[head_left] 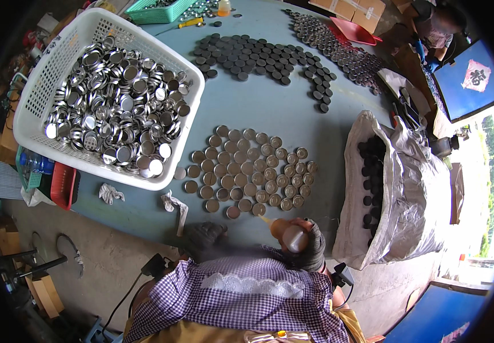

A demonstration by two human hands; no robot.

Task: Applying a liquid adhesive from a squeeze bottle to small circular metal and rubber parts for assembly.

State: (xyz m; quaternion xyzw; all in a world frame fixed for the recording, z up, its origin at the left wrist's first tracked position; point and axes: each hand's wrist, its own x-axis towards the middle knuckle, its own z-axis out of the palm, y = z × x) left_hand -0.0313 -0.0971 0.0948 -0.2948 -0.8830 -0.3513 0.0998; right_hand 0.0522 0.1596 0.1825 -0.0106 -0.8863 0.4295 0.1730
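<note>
Bottle [285,233], probably light and soft, is best held around its body, where the right hand [312,244] curls, at near side of metal caps [240,180]; left hand's [204,235] opening and hold cannot be told.

a bare band of the worktop [247,107] is running between the dark discs [247,54] and the silvery discs [238,168], leaving a sideways passage. another open strip is stretching along the silvery discs' right side, the white sack [410,206] walling it off beyond. at the left, the white basket [35,100] is blocking the way with its tall wall, a loose disc [179,172] lying just beside its corner. crumpled tissue [110,194] and a white strip [182,217] are interrupting the near left edge. the right hand [314,247], holding a bottle [280,228], is obstructing the near right approach.
</note>
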